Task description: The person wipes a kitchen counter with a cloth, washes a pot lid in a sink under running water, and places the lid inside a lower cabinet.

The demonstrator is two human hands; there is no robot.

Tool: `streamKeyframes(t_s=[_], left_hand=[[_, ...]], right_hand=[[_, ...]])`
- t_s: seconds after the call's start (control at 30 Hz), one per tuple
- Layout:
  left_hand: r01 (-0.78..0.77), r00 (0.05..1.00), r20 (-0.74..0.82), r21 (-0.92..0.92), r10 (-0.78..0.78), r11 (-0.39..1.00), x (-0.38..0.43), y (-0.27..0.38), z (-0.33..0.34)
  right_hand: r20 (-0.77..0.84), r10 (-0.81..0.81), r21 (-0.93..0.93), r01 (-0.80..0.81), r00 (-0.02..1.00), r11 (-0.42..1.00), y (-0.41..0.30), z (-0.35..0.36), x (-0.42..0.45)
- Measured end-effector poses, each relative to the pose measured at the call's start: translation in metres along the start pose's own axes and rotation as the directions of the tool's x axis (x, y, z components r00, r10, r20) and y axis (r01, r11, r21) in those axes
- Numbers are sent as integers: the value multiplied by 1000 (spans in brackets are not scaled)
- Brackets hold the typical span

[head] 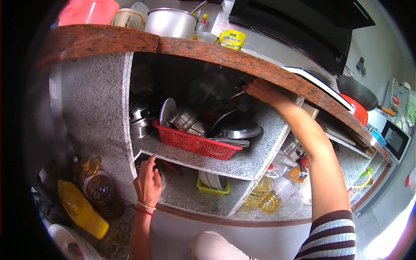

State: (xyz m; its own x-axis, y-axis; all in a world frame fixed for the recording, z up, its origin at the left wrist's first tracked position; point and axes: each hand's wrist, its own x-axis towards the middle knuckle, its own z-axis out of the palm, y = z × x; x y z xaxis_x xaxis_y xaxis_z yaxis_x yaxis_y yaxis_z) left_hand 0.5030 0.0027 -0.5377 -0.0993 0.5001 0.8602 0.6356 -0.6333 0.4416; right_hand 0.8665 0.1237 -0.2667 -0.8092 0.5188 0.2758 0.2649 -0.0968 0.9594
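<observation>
My right hand (256,89) reaches into the upper right of the dark cupboard, just below the counter edge. Its fingers are at a thin metal handle or rod (237,95); shadow hides whether they grip it. My left hand (148,183) is raised by the front edge of the middle shelf (191,165), fingers apart, with nothing in it. Between the hands a red plastic basket (198,144) stands on that shelf. It holds a plate (167,110) on edge, steel bowls (188,122) and a steel lid (239,130). Steel pots (140,128) stand left of the basket.
Below, a green basket (213,190) holds white plates. Oil bottles (269,201) stand right of a partition (260,172). At left are a yellow jug (83,211) and a large brown bottle (104,195). The granite countertop edge (195,48) overhangs the cupboard, with a metal pot (170,22) above.
</observation>
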Motion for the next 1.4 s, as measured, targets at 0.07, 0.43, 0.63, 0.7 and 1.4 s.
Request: streamKeyframes(t_s=[0.07,0.43,0.63,0.7,1.4], left_hand=[[19,999,38,-20,-18,1000,-1,2,3],[-22,991,129,38,17,999,-6,-5,18],[23,981,190,49,-31,999,-12,-19,28],[41,975,218,51,-51,998,-14,-22,32],[90,942,322,18,-91,996,-32,-57,64]], right_hand=[[-42,65,50,-63,997,997,-2,21,-5],[125,-107,-153,126,986,980,-15,72,-9],[165,-72,-129,94,984,987,-29,121,-16],[298,-52,-69,75,953,995,-34,139,-16],[472,-52,145,-20,880,989,-73,225,-45]])
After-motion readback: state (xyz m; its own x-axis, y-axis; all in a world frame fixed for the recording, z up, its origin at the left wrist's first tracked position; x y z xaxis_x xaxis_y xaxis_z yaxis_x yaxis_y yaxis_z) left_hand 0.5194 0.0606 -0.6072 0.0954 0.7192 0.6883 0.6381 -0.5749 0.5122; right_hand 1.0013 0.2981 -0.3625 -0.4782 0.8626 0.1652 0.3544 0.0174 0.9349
